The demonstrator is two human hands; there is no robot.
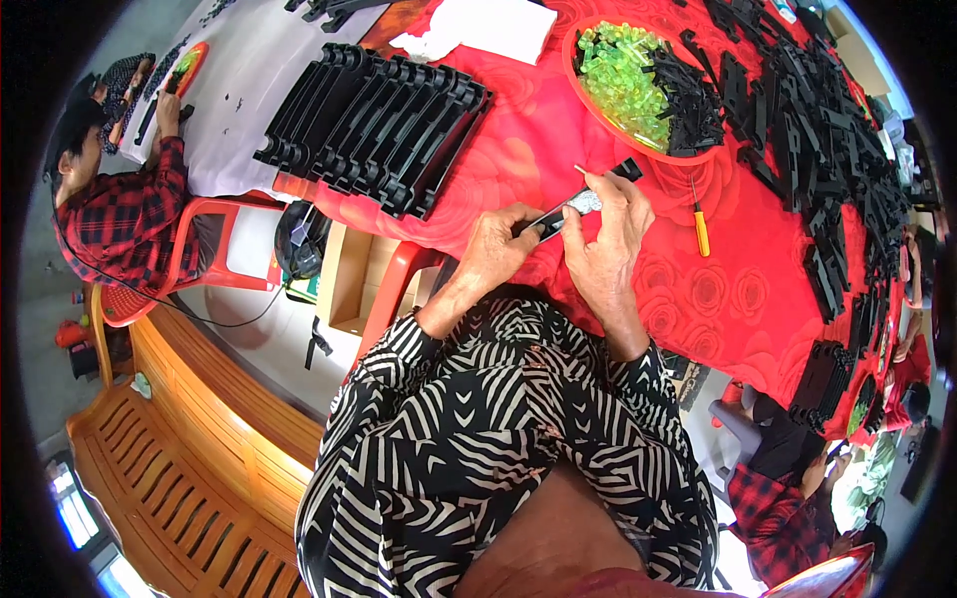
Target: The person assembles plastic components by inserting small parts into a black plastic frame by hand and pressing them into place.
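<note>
- A red flowered tablecloth (718,299) covers the table.
- A red bowl (588,95) sits far on it, holding green plastic pieces (623,80) and small black pieces (688,100).
- A yellow-handled screwdriver (701,227) lies to the right, near the bowl.
- A row of black plastic frames (379,120) stands at the far left.
- Loose black parts (827,130) pile up along the right.
- A wooden bench (189,448) stands at the near left.

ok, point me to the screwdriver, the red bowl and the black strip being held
yellow-handled screwdriver (701,231), head view, on the yellow handle.
red bowl (608,125), head view, on its near rim.
black strip (553,221), head view, on the stretch between the left hand (495,249) and the right hand (608,234).
</note>
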